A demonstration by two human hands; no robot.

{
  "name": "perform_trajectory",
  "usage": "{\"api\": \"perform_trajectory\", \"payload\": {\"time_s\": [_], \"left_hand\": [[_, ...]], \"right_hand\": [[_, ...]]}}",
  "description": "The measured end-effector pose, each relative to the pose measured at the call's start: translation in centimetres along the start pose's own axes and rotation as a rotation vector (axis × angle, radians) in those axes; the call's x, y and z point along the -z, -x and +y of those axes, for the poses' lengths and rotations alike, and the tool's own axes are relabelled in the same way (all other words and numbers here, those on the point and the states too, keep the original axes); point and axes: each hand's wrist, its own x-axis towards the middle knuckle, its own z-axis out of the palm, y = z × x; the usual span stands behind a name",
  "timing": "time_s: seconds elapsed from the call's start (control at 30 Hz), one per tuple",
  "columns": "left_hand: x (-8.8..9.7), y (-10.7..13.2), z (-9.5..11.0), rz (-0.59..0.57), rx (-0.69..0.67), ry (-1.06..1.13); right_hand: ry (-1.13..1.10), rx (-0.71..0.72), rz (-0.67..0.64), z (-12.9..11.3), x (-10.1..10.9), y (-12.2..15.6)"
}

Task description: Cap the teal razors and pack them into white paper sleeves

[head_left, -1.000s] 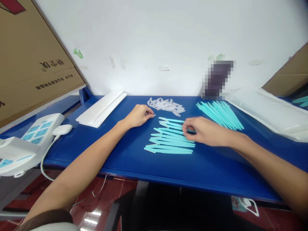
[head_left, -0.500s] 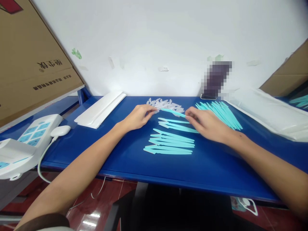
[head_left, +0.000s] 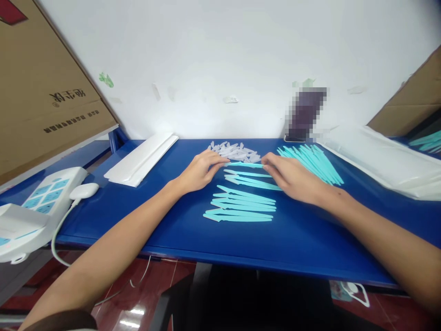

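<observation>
A turquoise eyebrow razor (head_left: pixel 247 164) spans the gap between my hands, nearly level. My right hand (head_left: pixel 292 177) pinches its handle end. The fingertips of my left hand (head_left: pixel 201 171) are closed at its blade end on a small translucent cap, mostly hidden by the fingers. Just behind lies a heap of loose translucent caps (head_left: pixel 237 151). Below the held razor, several razors (head_left: pixel 244 202) lie in rows, blade ends to the left. Beyond my right hand sits a pile of turquoise razors (head_left: pixel 317 163).
A flat white package (head_left: pixel 139 161) lies left on the blue table (head_left: pixel 165 230), a clear plastic bag (head_left: pixel 382 156) right. A phone (head_left: pixel 305 115), blurred, leans on the wall. A power strip (head_left: pixel 51 193) with a white plug and cable stands near the left edge, beside a cardboard box (head_left: pixel 51 92).
My left fingertips have met the razor's blade end, where there was a small gap before. The razor has levelled out and sits slightly lower. The view has shifted a little.
</observation>
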Motion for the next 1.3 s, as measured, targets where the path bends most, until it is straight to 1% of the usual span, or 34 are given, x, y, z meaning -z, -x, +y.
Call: {"api": "perform_trajectory", "payload": {"time_s": [0.1, 0.17, 0.2, 0.33, 0.4, 0.47, 0.53, 0.6, 0.67, 0.73, 0.83, 0.93, 1.03, 1.13, 1.3], "left_hand": [[-0.8, -0.2, 0.8, 0.079, 0.007, 0.051], [-1.1, -0.3, 1.2, 0.092, 0.025, 0.081], [-1.2, -0.3, 1.3, 0.067, 0.028, 0.082], [-0.9, -0.3, 1.2, -0.115, 0.010, 0.018], [-0.6, -0.2, 1.1, -0.170, 0.028, 0.009], [-0.4, -0.2, 1.0, -0.187, 0.044, 0.022], [-0.3, -0.2, 0.8, -0.155, 0.059, 0.032], [-0.3, -0.1, 0.3, -0.114, 0.092, 0.008], [-0.5, 0.1, -0.5, -0.112, 0.134, -0.039], [-0.6, 0.3, -1.4, -0.162, 0.167, -0.074], [-0.6, 0.4, -2.0, -0.279, 0.200, -0.055], [-0.6, 0.2, -1.7, -0.376, 0.235, -0.031], [-0.6, 0.0, -1.3, -0.419, 0.263, -0.051], [-0.6, -0.1, -1.1, -0.392, 0.267, -0.096], [-0.6, 0.0, -1.3, -0.253, 0.270, -0.203]], "right_hand": [[-0.013, 0.001, -0.008, -0.6, -0.4, 0.0], [-0.013, 0.000, -0.029, -0.9, -0.5, 0.0], [-0.002, 0.000, -0.038, -0.9, -0.6, 0.0], [0.085, -0.001, -0.054, -0.8, -0.4, 0.0], [0.107, -0.014, -0.060, -0.7, -0.3, 0.0], [0.099, -0.014, -0.068, -0.7, -0.1, 0.1], [0.066, 0.010, -0.093, -0.9, 0.0, 0.1], [0.021, 0.037, -0.151, -1.3, 0.2, 0.2], [-0.014, 0.053, -0.224, -1.8, 0.3, 0.2], [-0.039, 0.048, -0.284, -2.2, 0.4, 0.2], [-0.059, 0.000, -0.336, -2.5, 0.5, 0.1], [-0.049, -0.031, -0.357, -2.4, 0.6, 0.0], [-0.012, -0.038, -0.361, -2.2, 0.8, 0.2], [-0.015, -0.040, -0.375, -2.0, 1.0, 0.3], [-0.059, -0.068, -0.371, -1.6, 1.2, 0.3]]}}
